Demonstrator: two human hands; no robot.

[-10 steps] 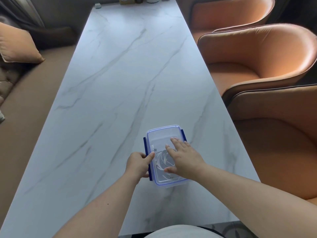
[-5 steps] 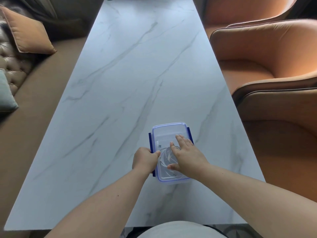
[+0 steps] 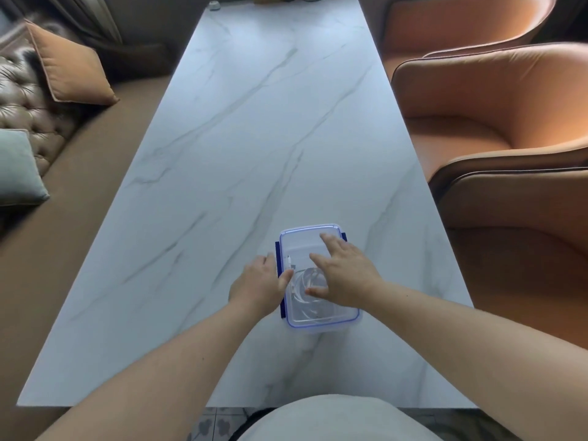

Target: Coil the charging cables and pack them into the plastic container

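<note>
A clear plastic container (image 3: 302,246) with a blue-edged lid and dark blue side clips stands on the white marble table (image 3: 254,138), near its front. Coiled white charging cables (image 3: 302,288) show through the lid. My right hand (image 3: 345,272) lies flat on the lid with its fingers spread. My left hand (image 3: 259,283) is at the container's left side, fingers curled against the left clip and thumb on the lid's edge.
Orange armchairs (image 3: 496,100) line the table's right edge. A brown bench with an orange cushion (image 3: 68,68) and a grey cushion (image 3: 16,168) runs along the left. Small items (image 3: 213,6) sit at the table's far end.
My left hand has pressed closer against the container's left clip. My right hand stays flat on the lid. The view has shifted slightly.
</note>
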